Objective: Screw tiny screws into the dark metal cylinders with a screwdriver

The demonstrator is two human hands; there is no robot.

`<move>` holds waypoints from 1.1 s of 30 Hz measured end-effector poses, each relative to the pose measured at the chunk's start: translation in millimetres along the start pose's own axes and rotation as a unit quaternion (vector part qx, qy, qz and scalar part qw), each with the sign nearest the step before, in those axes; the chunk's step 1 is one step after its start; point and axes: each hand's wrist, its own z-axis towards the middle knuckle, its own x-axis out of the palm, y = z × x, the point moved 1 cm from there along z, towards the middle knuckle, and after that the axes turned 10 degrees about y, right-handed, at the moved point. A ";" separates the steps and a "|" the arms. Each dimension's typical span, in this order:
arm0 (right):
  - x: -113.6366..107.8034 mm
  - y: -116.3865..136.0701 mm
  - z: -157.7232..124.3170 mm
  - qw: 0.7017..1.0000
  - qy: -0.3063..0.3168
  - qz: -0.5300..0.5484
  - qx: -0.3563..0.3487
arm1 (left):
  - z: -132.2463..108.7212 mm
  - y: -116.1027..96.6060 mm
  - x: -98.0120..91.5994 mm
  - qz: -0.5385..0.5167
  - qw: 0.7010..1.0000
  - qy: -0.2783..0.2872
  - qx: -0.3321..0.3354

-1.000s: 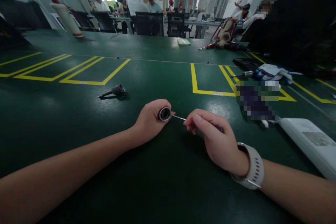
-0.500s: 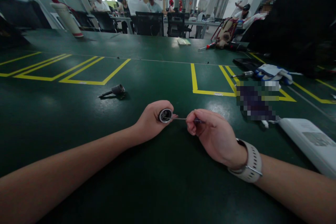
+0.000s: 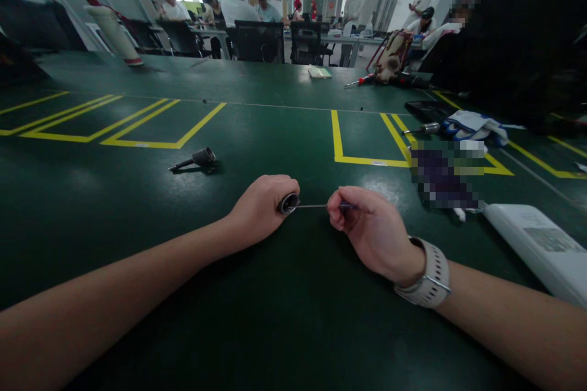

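Note:
My left hand (image 3: 263,208) is closed around a dark round connector (image 3: 288,203). Its open, metal-rimmed end points towards the right, and the hand covers the rest of it. Between the fingertips of my right hand (image 3: 371,223) is a slim screwdriver (image 3: 312,206) with a dark handle. The thin shaft lies level, and its tip reaches into the mouth of the connector; what it touches inside is hidden. Farther left on the green table (image 3: 257,317) lies a dark cup-shaped part with a narrow stem (image 3: 199,159), apart from both hands.
On the right lie a white box-like device (image 3: 536,244), a blurred-out dark item (image 3: 443,180), a white-and-blue glove (image 3: 474,127) and a metal-shafted tool (image 3: 424,129). Yellow tape (image 3: 380,162) marks the table. A red-handled screwdriver (image 3: 364,80) lies farther back. Several people sit or stand beyond.
My left hand has turned the connector's open end away from me, towards the right, so less of its inside shows. My right hand has risen slightly, with the screwdriver still in it.

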 end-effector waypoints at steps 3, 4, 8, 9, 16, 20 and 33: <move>0.2 2.1 0.3 1.000 -0.005 -0.017 -0.021 | 0.4 2.2 -0.5 0.005 1.000 0.000 -0.005; 0.5 2.8 0.3 0.999 -0.002 -0.027 -0.030 | 0.6 2.4 -0.6 0.003 1.000 0.001 -0.005; 2.7 4.7 -2.1 0.990 0.038 -0.114 -0.075 | 1.0 1.0 -1.5 0.003 1.000 0.006 0.007; 3.3 4.9 -3.1 0.985 0.050 -0.145 -0.084 | 0.9 0.4 -1.7 0.009 1.000 0.009 0.011; 1.9 5.0 -5.9 0.953 0.073 -0.271 -0.118 | 0.8 -2.6 -4.5 0.065 0.997 0.032 0.009; -2.8 4.3 -4.4 0.964 0.071 -0.228 -0.115 | 1.0 -4.0 -5.7 0.065 0.997 0.036 0.006; -2.8 4.5 -5.1 0.961 0.068 -0.222 -0.149 | 0.9 -3.6 -5.1 0.071 0.996 0.044 0.009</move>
